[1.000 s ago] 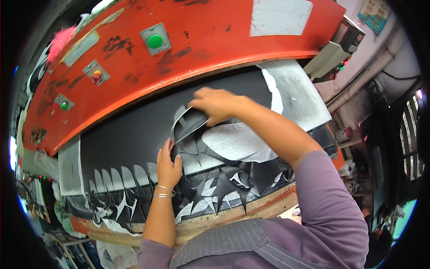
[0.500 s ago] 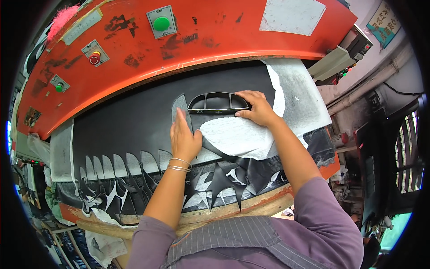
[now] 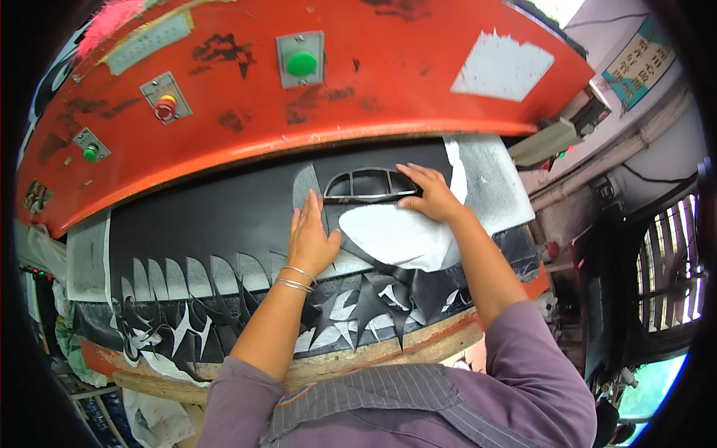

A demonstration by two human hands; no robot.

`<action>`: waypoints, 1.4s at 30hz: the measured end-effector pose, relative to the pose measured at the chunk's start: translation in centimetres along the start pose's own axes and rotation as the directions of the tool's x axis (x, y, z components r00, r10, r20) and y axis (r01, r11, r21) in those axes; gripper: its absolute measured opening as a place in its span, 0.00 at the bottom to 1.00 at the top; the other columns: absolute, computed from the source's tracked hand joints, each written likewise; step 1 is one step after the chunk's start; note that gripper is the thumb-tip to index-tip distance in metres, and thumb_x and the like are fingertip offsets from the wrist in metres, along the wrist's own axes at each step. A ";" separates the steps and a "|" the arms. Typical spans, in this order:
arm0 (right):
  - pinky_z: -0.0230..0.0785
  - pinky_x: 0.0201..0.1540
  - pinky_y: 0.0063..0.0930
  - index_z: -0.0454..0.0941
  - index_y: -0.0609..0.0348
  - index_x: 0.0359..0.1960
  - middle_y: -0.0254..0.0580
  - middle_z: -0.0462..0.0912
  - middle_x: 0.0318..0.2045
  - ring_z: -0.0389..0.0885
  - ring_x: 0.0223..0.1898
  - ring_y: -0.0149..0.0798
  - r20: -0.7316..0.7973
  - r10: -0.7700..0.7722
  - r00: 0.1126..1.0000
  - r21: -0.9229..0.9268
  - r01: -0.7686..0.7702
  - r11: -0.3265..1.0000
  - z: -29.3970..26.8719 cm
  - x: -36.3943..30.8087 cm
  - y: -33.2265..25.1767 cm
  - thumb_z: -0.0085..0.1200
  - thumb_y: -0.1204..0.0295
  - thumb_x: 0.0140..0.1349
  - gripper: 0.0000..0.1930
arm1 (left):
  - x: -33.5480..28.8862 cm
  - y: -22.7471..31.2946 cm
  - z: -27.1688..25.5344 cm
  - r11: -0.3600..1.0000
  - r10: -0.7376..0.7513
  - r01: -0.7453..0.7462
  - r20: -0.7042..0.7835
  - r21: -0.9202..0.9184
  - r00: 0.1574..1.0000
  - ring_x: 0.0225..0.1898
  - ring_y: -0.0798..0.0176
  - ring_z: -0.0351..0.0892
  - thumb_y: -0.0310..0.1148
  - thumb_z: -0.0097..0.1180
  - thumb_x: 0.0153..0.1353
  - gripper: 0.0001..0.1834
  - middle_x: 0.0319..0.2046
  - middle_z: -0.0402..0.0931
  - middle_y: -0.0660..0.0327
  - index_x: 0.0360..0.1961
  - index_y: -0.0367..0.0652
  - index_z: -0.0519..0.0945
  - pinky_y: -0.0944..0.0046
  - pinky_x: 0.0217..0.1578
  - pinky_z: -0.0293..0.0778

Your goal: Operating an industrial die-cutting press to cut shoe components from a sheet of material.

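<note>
A half-moon metal cutting die with two crossbars stands on a black sheet, its straight side toward me. My right hand grips its right end, thumb at the near side and fingers over the far curve. Just left of the die, my left hand lies flat with fingers stretched out, fingertips close to the die's left corner. Those fingertips are beside a grey half-moon gap in the sheet. A white-backed flap lies between my hands, in front of the die.
Across the far side runs a red machine beam with a green button and a red knob. Pointed black scraps hang along the near edge, above a wooden rail. A grey box sits at the beam's right end.
The whole view has shifted and tilted a little. My left hand has moved slightly right, closer to the die's left corner. My right hand keeps its grip on the die.
</note>
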State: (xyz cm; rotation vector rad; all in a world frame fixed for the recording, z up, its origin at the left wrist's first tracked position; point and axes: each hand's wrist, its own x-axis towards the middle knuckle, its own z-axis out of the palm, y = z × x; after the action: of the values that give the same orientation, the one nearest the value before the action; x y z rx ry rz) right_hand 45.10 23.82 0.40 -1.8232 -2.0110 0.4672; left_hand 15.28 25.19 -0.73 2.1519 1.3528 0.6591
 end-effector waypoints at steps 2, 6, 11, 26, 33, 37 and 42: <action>0.53 0.65 0.42 0.65 0.50 0.64 0.53 0.69 0.60 0.62 0.63 0.54 -0.228 -0.004 0.974 0.163 0.043 0.986 -0.4 -1.3 -0.9 0.67 0.56 0.48 0.41 | -0.1 -1.2 -1.8 0.952 -0.063 0.047 -0.044 -0.302 0.997 0.68 0.52 0.57 0.30 0.54 0.54 0.42 0.64 0.62 0.47 0.69 0.35 0.51 0.56 0.67 0.50; 0.70 0.50 0.34 0.68 0.58 0.60 0.51 0.79 0.48 0.78 0.46 0.43 -0.305 0.206 0.930 0.456 -0.048 0.889 -2.4 -2.8 -5.7 0.66 0.62 0.53 0.34 | 0.8 -6.8 -12.2 0.906 -0.191 -0.023 -0.458 -0.422 0.868 0.49 0.61 0.77 0.27 0.56 0.59 0.15 0.47 0.79 0.55 0.49 0.37 0.78 0.64 0.53 0.70; 0.74 0.39 0.28 0.70 0.61 0.52 0.45 0.80 0.35 0.80 0.34 0.35 -0.457 -0.134 0.879 0.356 0.319 0.878 -5.6 0.6 -18.2 0.65 0.63 0.55 0.26 | -0.6 -16.8 -28.0 0.987 -0.108 -0.071 -0.925 -0.144 0.364 0.43 0.62 0.78 0.41 0.43 0.70 0.18 0.39 0.80 0.57 0.40 0.38 0.79 0.63 0.48 0.71; 0.72 0.41 0.42 0.75 0.59 0.42 0.49 0.80 0.35 0.79 0.39 0.53 0.305 -0.296 0.905 0.205 0.241 0.949 3.7 -15.3 -21.6 0.60 0.50 0.54 0.25 | -20.3 -5.4 -16.4 0.995 -0.056 0.045 -0.127 -0.087 0.990 0.24 0.56 0.75 0.33 0.55 0.60 0.10 0.21 0.76 0.55 0.26 0.39 0.80 0.59 0.26 0.70; 0.71 0.43 0.34 0.76 0.60 0.36 0.43 0.75 0.34 0.75 0.42 0.45 0.157 -0.330 0.931 -0.013 0.336 0.942 9.2 -23.9 -20.9 0.68 0.62 0.38 0.23 | -26.1 2.5 -6.9 0.987 0.151 -0.154 0.071 0.036 0.986 0.28 0.52 0.77 0.33 0.59 0.53 0.06 0.24 0.79 0.58 0.26 0.44 0.84 0.57 0.32 0.73; 0.72 0.42 0.34 0.77 0.58 0.32 0.42 0.76 0.34 0.76 0.41 0.44 0.139 -0.282 0.949 -0.030 0.289 0.957 8.9 -23.4 -20.8 0.69 0.66 0.36 0.20 | -25.4 2.8 -6.1 0.996 0.084 -0.085 0.035 0.039 0.996 0.28 0.52 0.77 0.35 0.61 0.51 0.06 0.23 0.79 0.59 0.23 0.45 0.84 0.58 0.31 0.73; 0.74 0.42 0.38 0.78 0.57 0.39 0.45 0.80 0.38 0.80 0.41 0.48 0.481 -0.367 0.796 0.082 0.376 0.923 5.8 -20.3 -19.2 0.65 0.57 0.45 0.22 | -23.9 3.0 -7.8 1.000 0.001 -0.004 0.203 0.013 0.979 0.27 0.53 0.80 0.36 0.62 0.49 0.07 0.22 0.80 0.58 0.22 0.45 0.85 0.59 0.30 0.75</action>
State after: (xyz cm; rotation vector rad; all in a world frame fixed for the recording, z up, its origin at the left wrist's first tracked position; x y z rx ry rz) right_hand 27.29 1.75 3.50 -1.3423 -2.6421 0.8553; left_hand 3.15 3.52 3.97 2.1657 1.2485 0.4187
